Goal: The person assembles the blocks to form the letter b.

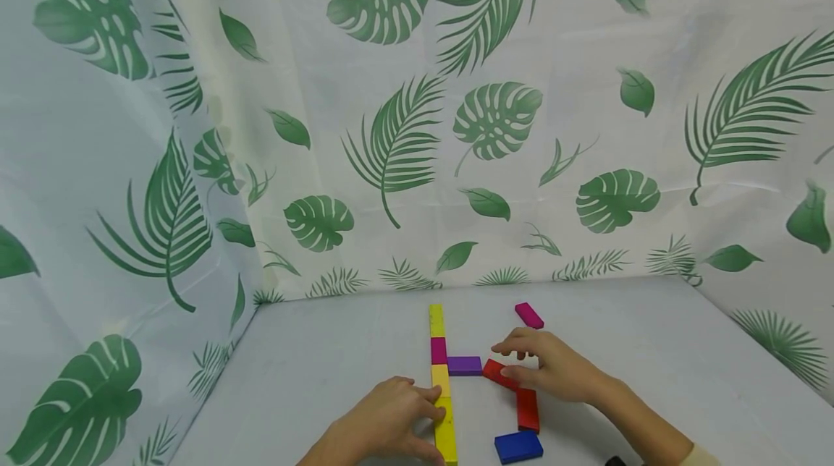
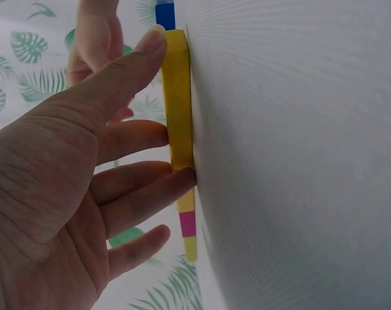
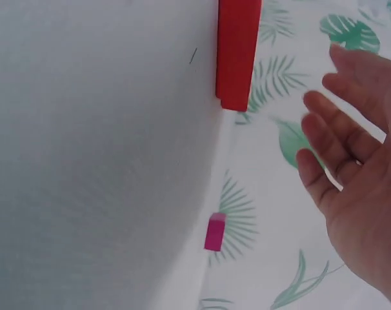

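Note:
A straight row of blocks runs away from me: a near yellow block (image 1: pixel 446 441), an orange-yellow block (image 1: pixel 440 376), a magenta block (image 1: pixel 439 350) and a far yellow block (image 1: pixel 436 320). My left hand (image 1: pixel 394 419) touches the near yellow block from its left side. In the left wrist view the thumb lies at that block's near end, other fingers along it. A purple block (image 1: pixel 465 365) branches right from the row, toward a slanted red block (image 1: pixel 495 372) and another red block (image 1: pixel 528 410). Over the slanted one, my right hand (image 1: pixel 554 368) hovers with loosely bent fingers, holding nothing.
A blue block (image 1: pixel 518 446) lies at the near end of the red blocks. Farther back, a loose magenta block (image 1: pixel 529 315) sits apart on the white table (image 1: pixel 326 343). Leaf-printed curtains (image 1: pixel 404 162) stand behind and at both sides.

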Demonstrator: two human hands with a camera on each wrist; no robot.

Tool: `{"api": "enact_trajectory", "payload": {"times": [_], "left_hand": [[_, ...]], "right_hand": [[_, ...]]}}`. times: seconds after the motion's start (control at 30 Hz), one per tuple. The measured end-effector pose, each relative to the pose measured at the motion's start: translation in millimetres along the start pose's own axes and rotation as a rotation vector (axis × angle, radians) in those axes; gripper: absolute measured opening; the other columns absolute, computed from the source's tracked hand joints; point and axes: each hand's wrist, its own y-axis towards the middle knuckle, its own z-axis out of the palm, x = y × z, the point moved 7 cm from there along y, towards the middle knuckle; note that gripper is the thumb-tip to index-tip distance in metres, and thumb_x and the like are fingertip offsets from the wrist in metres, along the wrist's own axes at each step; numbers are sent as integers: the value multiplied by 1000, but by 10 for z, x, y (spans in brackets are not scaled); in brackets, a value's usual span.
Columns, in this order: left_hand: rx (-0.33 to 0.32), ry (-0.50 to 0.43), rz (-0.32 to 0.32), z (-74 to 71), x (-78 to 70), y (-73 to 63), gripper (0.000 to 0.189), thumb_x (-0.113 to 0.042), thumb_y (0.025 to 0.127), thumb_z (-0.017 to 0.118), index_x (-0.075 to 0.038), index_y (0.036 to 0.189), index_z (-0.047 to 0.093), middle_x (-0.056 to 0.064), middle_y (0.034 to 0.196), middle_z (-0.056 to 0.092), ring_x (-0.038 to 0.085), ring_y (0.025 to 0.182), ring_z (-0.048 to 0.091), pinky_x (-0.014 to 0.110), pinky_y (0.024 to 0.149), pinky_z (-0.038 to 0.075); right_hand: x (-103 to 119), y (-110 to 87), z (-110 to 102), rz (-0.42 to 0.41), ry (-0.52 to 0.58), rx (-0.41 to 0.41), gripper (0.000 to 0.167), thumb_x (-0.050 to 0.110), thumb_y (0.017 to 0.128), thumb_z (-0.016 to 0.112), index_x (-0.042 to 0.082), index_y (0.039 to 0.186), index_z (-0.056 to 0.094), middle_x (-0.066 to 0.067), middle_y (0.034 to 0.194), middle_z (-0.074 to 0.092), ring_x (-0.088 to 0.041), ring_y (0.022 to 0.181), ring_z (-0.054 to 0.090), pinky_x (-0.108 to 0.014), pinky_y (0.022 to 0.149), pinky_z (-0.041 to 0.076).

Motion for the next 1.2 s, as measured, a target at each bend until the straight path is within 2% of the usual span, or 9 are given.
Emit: {"api": "enact_trajectory", "payload": {"times": [0.27,0.43,0.53,0.77,0.87,1.03,1.2], "left_hand": [[-10,8,5,-1,-4,2,58,-67,80,78,-33,127,75,-10,137,69,3,120,67,37,105,55],[-13,13,18,-6,-4,0,59,-68,81,77,-33,127,75,-9,137,69,3,119,68,37,105,55],[-10,9,11,-8,3,1,59,-68,81,77,-33,127,75,-10,137,69,3,119,68,37,105,55],[-3,8,7,-7,8,3,58,-67,80,78,-33,127,75,-10,137,69,3,120,67,37,106,55],[-2,8,17,-7,4,1,58,-68,81,77,-33,128,75,-9,138,68,2,120,67,37,106,55],[4,7,23,-1,-7,15,58,-67,82,77,-33,128,75,-9,139,68,2,119,67,36,105,55],[10,7,1,13,1,2,56,-67,81,78,-34,127,75,-10,139,68,1,113,67,35,105,54]], "right_hand": [[-210,-19,-158,42,-72,-83,46,33,95,77,15,136,68,-7,131,65,-26,107,63,-22,75,58],[-347,-60,-279,83,-95,-144,47,29,94,78,17,138,66,-9,135,62,-32,114,63,-38,82,63],[-424,-79,-319,106,-104,-169,49,28,94,79,16,139,65,-11,136,61,-35,119,62,-49,88,63],[-536,-113,-384,142,-199,-269,54,29,90,82,9,137,66,-17,134,65,-39,118,64,-60,91,59],[-601,-128,-385,165,-191,-282,56,30,91,81,7,139,64,-18,136,64,-41,120,63,-64,91,57],[-726,-113,-379,199,-118,-250,59,32,93,79,5,142,60,-21,140,61,-44,122,61,-63,92,57],[-876,-6,-321,242,-25,-224,65,36,94,77,6,147,55,-21,141,59,-36,117,60,-49,86,61]]}}
